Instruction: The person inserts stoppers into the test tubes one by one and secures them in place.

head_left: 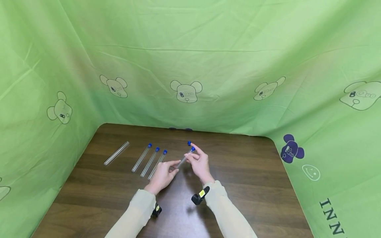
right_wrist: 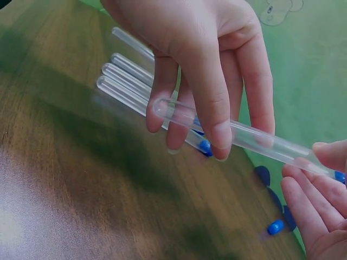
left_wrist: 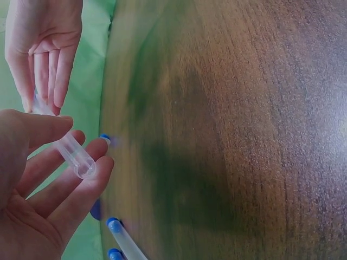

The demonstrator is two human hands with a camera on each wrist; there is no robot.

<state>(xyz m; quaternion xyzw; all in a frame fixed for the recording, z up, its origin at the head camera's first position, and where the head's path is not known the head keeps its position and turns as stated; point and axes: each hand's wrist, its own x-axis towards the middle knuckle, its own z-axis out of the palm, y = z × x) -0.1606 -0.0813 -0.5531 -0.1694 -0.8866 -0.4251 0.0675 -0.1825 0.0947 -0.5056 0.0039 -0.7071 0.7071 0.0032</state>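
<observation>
Both hands hold a clear test tube (head_left: 183, 161) slanted above the table, its blue cap (head_left: 193, 149) at the upper end. My left hand (head_left: 163, 173) pinches it between thumb and fingers near the rounded bottom, which pokes out past the fingers in the right wrist view. Close to the capped end, my right hand (head_left: 200, 166) grips the tube with thumb and fingers. How far the cap sits on is too small to tell. A loose blue cap (right_wrist: 275, 227) lies on the table just beyond the right hand.
To the left, three blue-capped test tubes (head_left: 141, 158) lie side by side, the nearest partly behind the left hand. Farther left lies an uncapped tube (head_left: 116, 153). The brown wooden table (head_left: 244, 178) meets a green printed cloth (head_left: 226, 82) at the back and sides.
</observation>
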